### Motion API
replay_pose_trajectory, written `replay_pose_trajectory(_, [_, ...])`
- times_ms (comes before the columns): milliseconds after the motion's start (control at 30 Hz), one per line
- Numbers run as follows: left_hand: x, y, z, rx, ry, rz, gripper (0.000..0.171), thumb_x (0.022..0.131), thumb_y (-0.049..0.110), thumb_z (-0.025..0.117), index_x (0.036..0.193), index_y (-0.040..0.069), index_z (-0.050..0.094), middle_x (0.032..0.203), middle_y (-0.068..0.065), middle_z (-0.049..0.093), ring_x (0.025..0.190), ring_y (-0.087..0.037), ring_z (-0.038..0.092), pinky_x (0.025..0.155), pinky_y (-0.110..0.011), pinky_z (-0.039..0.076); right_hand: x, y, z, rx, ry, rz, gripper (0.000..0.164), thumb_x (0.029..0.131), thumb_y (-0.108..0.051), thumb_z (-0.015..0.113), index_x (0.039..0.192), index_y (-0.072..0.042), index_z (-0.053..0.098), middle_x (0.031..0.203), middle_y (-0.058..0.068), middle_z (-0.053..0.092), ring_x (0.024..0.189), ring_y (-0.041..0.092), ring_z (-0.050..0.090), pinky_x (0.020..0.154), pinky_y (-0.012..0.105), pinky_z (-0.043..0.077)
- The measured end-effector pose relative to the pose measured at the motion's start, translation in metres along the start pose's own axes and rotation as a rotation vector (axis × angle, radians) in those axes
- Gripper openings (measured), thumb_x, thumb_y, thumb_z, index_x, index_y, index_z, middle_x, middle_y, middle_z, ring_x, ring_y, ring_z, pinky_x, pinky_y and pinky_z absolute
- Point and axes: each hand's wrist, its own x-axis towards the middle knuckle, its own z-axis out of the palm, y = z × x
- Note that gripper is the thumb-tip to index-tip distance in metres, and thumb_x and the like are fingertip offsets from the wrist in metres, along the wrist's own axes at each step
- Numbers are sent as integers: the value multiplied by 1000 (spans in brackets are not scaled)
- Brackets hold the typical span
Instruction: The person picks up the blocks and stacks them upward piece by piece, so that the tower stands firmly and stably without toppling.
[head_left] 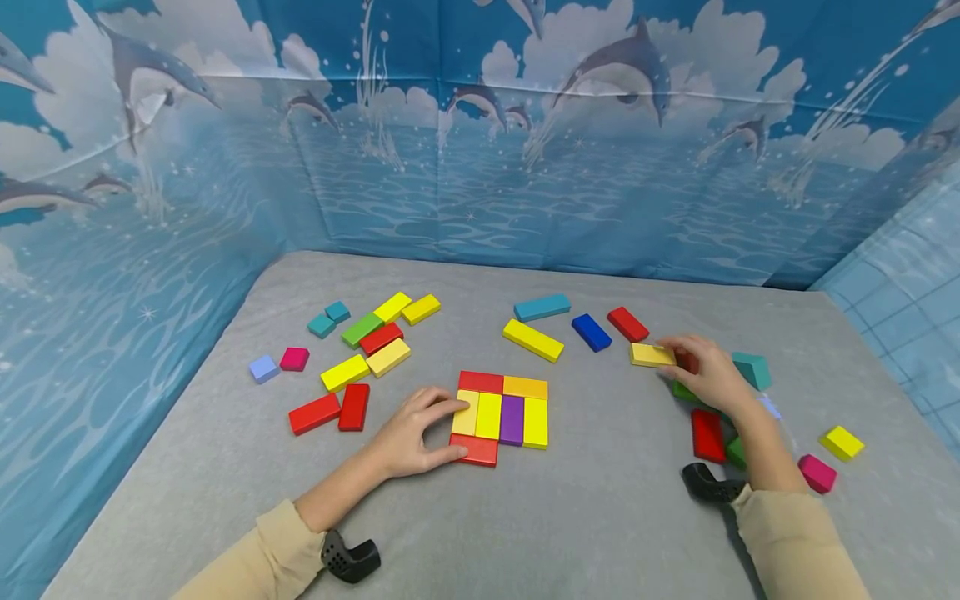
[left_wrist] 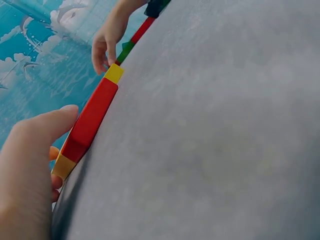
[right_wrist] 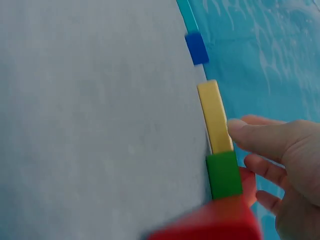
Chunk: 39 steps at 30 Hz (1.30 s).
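In the head view a flat patch of blocks lies at the middle of the table. It has a purple block (head_left: 512, 419), a red block at the back (head_left: 482, 382), an orange-yellow block (head_left: 526, 387) and several others. My left hand (head_left: 417, 433) rests at its left side. The fingertips touch a pale yellow block (head_left: 465, 419), and the thumb touches the near red block (head_left: 480, 451). To the right, my right hand (head_left: 702, 371) pinches another pale yellow block (head_left: 651, 355) by its right end. A green block (right_wrist: 224, 175) sits beside that one in the right wrist view.
Loose yellow, red, green and teal blocks lie at the left, among them a red block (head_left: 313, 414). Behind the patch are a long yellow block (head_left: 533, 340), a light blue block (head_left: 542, 307) and a dark blue block (head_left: 592, 332). More blocks lie beneath my right forearm.
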Motion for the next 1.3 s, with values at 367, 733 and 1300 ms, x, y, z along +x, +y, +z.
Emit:
replay_pose_trajectory(367, [0,0,1,38,-23,-23,53,77,43,68,123,21,57,114,1,50,108,-12,42,90,-38,42,6,11,1,-110,-50,39,37,82,-11,67,115,3,57,114,25,51,105,43,40,82,61,29])
replay_pose_trajectory(733, [0,1,0,42,-23,-30,53,77,43,68,123,20,57,114,1,51,108,-12,42,90,-38,42,5,-4,1,-119,-48,52,34,82,-12,67,111,4,57,108,24,52,99,38,42,79,55,30])
replay_pose_trajectory(1300, [0,1,1,43,-20,-33,52,77,43,67,123,21,56,114,1,51,108,-12,42,89,-38,42,-29,-137,59,162,-189,-307,31,74,-20,76,102,-16,62,97,-9,58,87,8,51,78,37,46])
